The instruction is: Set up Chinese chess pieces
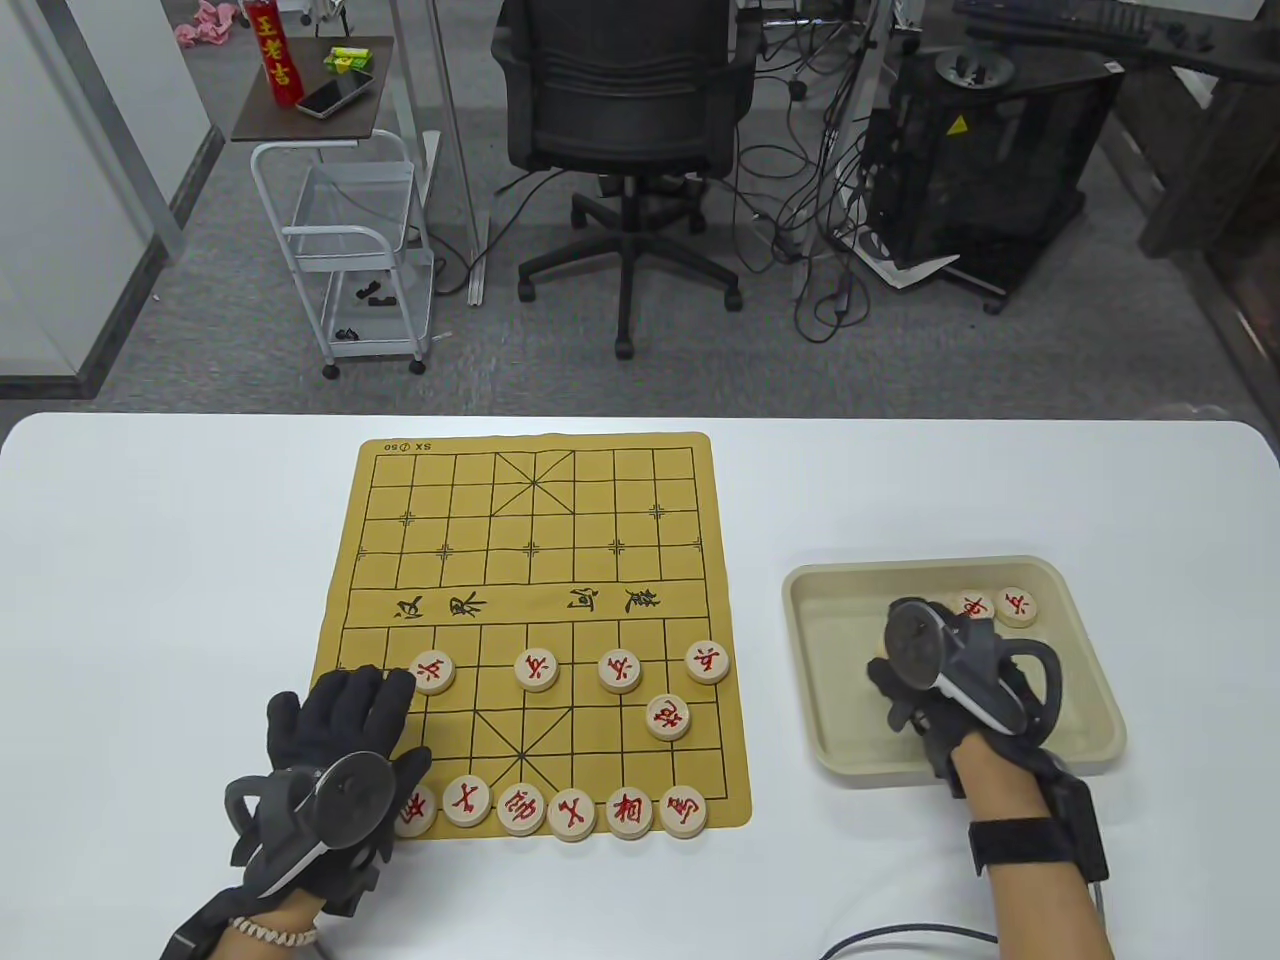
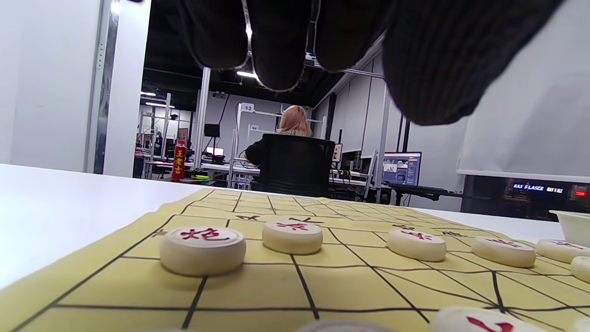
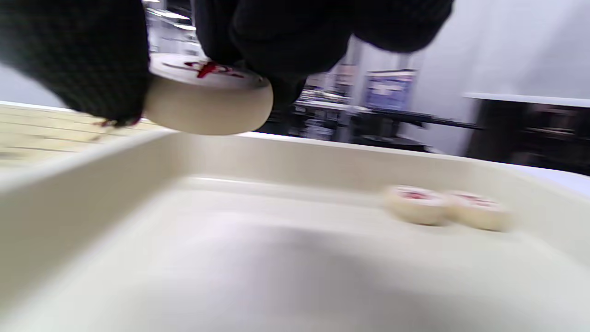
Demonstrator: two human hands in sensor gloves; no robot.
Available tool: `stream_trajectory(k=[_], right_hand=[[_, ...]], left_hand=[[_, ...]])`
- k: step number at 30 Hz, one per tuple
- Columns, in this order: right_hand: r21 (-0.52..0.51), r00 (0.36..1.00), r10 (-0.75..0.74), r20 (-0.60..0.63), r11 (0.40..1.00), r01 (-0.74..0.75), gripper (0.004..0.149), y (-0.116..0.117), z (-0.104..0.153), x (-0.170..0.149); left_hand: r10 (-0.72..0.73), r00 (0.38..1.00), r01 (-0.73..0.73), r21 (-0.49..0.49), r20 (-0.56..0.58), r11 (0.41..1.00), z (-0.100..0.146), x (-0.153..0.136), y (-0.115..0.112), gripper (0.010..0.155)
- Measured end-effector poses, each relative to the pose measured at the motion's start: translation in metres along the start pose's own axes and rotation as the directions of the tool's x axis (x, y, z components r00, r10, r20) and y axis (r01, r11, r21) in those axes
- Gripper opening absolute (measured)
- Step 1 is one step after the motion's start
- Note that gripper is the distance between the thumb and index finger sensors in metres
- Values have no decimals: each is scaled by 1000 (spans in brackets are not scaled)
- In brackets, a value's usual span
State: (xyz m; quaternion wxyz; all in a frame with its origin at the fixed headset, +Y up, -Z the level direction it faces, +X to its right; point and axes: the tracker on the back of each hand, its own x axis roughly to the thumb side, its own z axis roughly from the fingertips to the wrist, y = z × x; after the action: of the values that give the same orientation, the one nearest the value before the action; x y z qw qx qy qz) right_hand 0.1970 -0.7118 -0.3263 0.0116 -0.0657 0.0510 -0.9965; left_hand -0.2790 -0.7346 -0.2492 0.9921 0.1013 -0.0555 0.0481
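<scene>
Chess piece (image 3: 207, 103), cream disc with red character: pinched at its rim between the gloved fingers (image 3: 73, 60) of the right hand (image 1: 935, 690), held clear above the tray floor. Seen only in the right wrist view; in the table view the tracker covers it.

Two loose pieces (image 1: 995, 606): touching side by side, ahead of the right fingertips near the far wall of the beige tray (image 1: 1085, 640). Both views show them, the wrist view blurred.

Left hand (image 1: 335, 745): fingers spread flat over the near left corner of the yellow board (image 1: 540, 520), palm down, gripping nothing. The left wrist view shows the fingertips (image 2: 276, 41) hanging free above the board.

Cannon piece (image 2: 203, 249): directly under the left fingers; visible in the left wrist view, hidden by the glove in the table view.

Soldier row (image 1: 535, 669): four pieces rightward from the left fingertips.

Back row (image 1: 572, 812): six pieces along the near edge, right of the left palm, the leftmost partly under the tracker.
</scene>
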Motion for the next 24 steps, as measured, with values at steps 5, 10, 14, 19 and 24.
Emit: stream_trajectory(k=[5,10,14,19,24], right_hand=[[42,970,2,243,999,-13,72,11,41,78],[107,946,28,322,992,-66,71,33,56,108],[175,939,31,344,980,-96,71,56,60,116],[231,932,-31,362,971,-57,72,45,59,104],[37,989,-67,131,997,63,64,1,33,57]], left_hand=[[1,1000,-1,-8,5,1000,1,0,0,79],[-3,1000,4,-17,14,1000,1,1,-1,79],[-4,1000,4,-20,18,1000,1,1,-1,79],[2,1000,-2,-25,22,1000,1,1,-2,79],[5,1000,-4,-25,19,1000,1,1,-2,79]])
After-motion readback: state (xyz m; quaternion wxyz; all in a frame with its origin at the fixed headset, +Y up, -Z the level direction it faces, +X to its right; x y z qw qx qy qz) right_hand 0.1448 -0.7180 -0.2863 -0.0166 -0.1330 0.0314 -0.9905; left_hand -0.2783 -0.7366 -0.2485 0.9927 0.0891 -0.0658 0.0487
